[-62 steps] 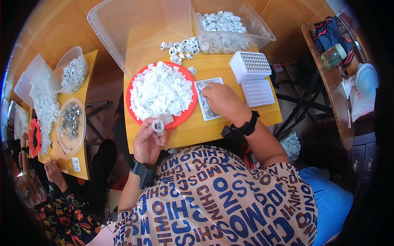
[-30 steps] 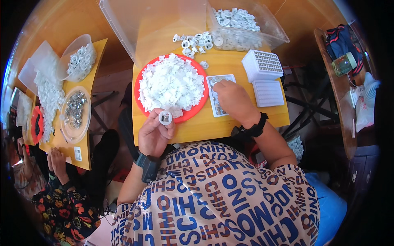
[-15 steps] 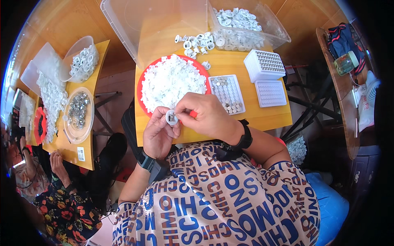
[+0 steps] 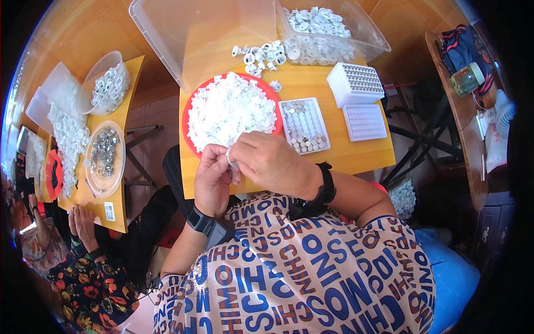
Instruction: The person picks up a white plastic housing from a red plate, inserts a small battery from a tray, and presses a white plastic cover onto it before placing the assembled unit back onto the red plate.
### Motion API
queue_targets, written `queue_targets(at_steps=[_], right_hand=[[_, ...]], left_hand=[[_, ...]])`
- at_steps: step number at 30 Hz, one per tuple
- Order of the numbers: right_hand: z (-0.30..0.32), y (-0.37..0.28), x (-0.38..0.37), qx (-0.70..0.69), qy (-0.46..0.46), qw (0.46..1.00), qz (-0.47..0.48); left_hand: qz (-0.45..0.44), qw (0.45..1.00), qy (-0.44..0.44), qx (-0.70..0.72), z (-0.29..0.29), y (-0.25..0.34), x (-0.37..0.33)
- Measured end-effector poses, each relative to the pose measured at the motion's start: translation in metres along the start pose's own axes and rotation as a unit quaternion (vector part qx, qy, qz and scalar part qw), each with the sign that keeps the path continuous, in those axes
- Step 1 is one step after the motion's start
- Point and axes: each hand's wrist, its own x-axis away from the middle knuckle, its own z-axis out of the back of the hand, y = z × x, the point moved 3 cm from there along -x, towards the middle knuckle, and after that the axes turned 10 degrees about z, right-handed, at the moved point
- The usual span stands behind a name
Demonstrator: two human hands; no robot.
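Observation:
Pinched in the fingertips of my left hand (image 4: 212, 173) is a small round white plastic part (image 4: 228, 156), seen nearly edge-on. My right hand (image 4: 273, 161) is closed, with thumb and fingers pressed against the same part from the right. The back of the right hand hides most of the part and anything else in its palm. Both hands are above the table's near edge, just below a red round tray (image 4: 184, 123) heaped with white plastic pieces (image 4: 231, 111). A white tray (image 4: 287, 132) of silver button cells (image 4: 308, 142) lies beyond my right hand.
Farther right are a stack of white cell trays (image 4: 350, 92) and a lone white tray (image 4: 364, 123). Loose white parts (image 4: 261, 58) lie before a clear bin (image 4: 361, 42) at the back. At left, a co-worker's hands (image 4: 83, 225) rest by another table (image 4: 115, 206).
The part has turned from face-up to nearly edge-on. My right hand has moved left and closed over it. The red-handled tool seen under its fingers earlier is hidden now.

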Motion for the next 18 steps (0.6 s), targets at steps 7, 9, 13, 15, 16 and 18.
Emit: queue_targets(at_steps=[7, 9, 13, 15, 16, 18], right_hand=[[-0.002, 0.006, 0.003, -0.086, 0.044, 0.995, -0.023], [0.002, 0.009, 0.003, -0.124, 0.029, 0.99, -0.056], [0.0, 0.015, 0.006, -0.163, 0.018, 0.983, -0.08], [0.0, 0.018, 0.008, -0.198, 0.009, 0.975, -0.102], [-0.001, 0.02, 0.009, -0.233, 0.0, 0.965, -0.123], [-0.001, 0.026, 0.011, -0.274, -0.01, 0.949, -0.155]], left_hand=[[0.003, 0.999, 0.008, -0.044, -0.001, 0.0, 0.002], [0.006, 0.999, -0.01, -0.04, 0.001, -0.001, 0.002], [0.025, 0.999, -0.037, -0.017, 0.002, -0.005, 0.002], [0.028, 0.999, -0.037, -0.011, 0.001, -0.006, 0.003], [0.035, 0.999, -0.034, -0.009, 0.001, -0.006, 0.003], [0.043, 0.999, -0.031, -0.007, 0.001, -0.007, 0.003]])
